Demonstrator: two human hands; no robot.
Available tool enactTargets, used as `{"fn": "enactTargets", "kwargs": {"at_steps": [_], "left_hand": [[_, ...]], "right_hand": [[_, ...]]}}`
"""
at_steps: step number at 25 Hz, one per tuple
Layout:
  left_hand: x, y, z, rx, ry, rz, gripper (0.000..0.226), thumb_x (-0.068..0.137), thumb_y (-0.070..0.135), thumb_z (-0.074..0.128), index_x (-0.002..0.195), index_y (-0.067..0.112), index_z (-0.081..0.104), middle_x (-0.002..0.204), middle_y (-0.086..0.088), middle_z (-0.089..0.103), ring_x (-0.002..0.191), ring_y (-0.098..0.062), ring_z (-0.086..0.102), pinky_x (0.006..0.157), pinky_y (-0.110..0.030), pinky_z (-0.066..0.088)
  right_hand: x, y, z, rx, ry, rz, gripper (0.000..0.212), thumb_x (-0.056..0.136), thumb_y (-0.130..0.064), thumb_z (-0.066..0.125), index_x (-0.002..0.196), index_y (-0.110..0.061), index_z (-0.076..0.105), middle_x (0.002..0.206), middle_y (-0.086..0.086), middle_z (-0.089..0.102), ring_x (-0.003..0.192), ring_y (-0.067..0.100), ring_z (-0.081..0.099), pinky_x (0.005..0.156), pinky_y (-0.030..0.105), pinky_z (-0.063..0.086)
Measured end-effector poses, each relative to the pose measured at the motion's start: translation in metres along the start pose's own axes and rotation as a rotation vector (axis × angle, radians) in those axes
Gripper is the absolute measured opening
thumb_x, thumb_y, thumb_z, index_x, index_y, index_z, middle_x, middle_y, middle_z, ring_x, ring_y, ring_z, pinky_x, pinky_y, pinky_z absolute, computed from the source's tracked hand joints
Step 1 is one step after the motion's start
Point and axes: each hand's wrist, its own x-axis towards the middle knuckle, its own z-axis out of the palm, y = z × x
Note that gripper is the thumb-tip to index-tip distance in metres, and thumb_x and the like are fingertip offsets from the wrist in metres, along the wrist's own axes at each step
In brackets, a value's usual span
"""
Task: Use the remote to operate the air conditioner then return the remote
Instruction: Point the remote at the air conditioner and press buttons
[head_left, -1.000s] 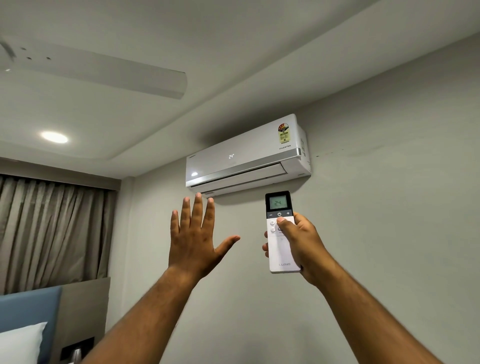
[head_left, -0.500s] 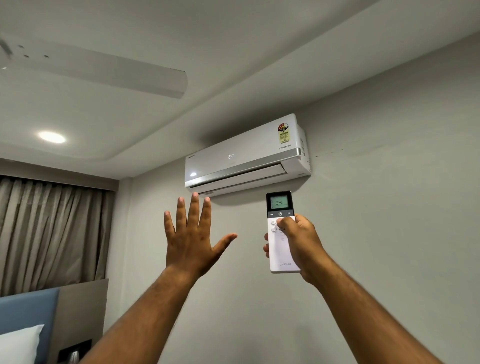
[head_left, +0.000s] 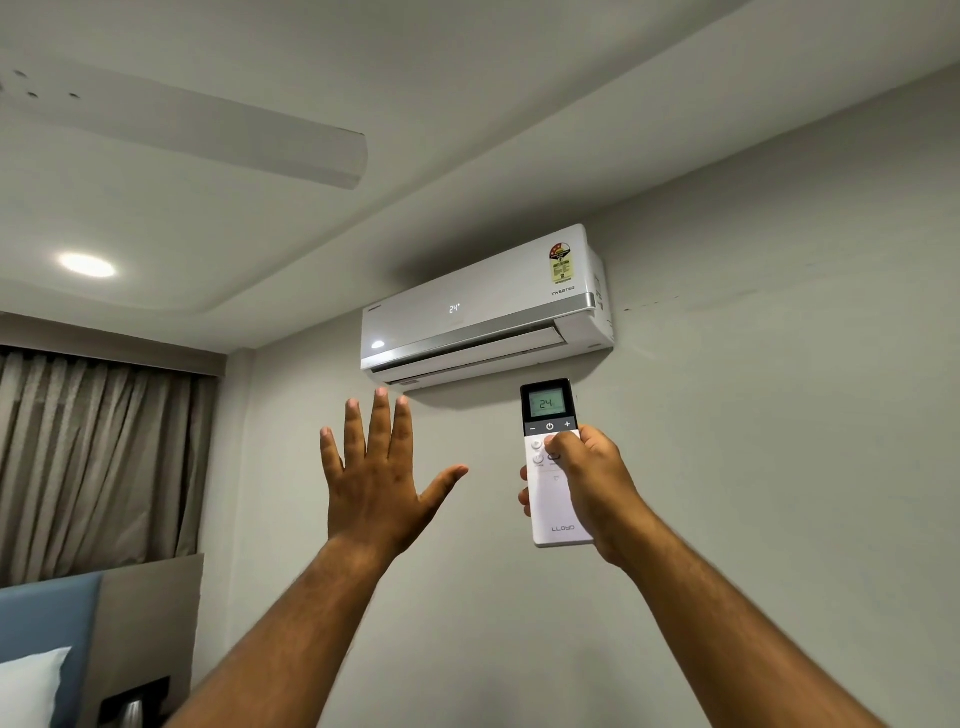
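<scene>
Far left: white pillow (head_left: 31, 680) and blue headboard (head_left: 49, 613) are seen at the bottom corner, with a grey panel (head_left: 150, 618) beside them. Beige curtains (head_left: 98, 457) are hung above, pleated, under a pelmet. A round ceiling light (head_left: 87, 265) is lit in the recessed ceiling. One white ceiling fan blade (head_left: 208, 135) is seen overhead, angled toward the centre.

Centre: left hand (head_left: 376, 478) is raised, back to camera, fingers spread apart, nothing held; its fingertips are seen just below the unit's lower edge. The grey wall (head_left: 779, 415) is plain, with faint marks to the right of the unit.

Air conditioner (head_left: 483, 306) is mounted high on the wall under the ceiling step. "24" is shown on its front panel, louvre is seen slightly open, and an energy sticker and "INVERTER" are seen at its right end.

Right of centre: remote (head_left: 553, 467) is held upright below the unit, well apart from it, clamped in the right hand (head_left: 597, 488). Thumb is laid over the buttons under the power key. "24" is shown on its screen.
</scene>
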Motion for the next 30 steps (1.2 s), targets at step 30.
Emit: {"fn": "enactTargets", "kwargs": {"at_steps": [30], "left_hand": [[0.004,0.000,-0.008,-0.002,0.028,-0.007,0.099,0.070,0.087,0.003,0.146,0.025,-0.008,0.159,-0.008,-0.008,0.147,-0.033,-0.009,0.115,-0.062,-0.002]], "right_hand": [[-0.003,-0.005,0.005,0.034,-0.014,-0.030,0.014,0.094,-0.020,0.045,0.101,-0.011,0.054,0.083,0.019,0.072,0.055,0.028,0.070,0.050,0.034,0.057]]}}
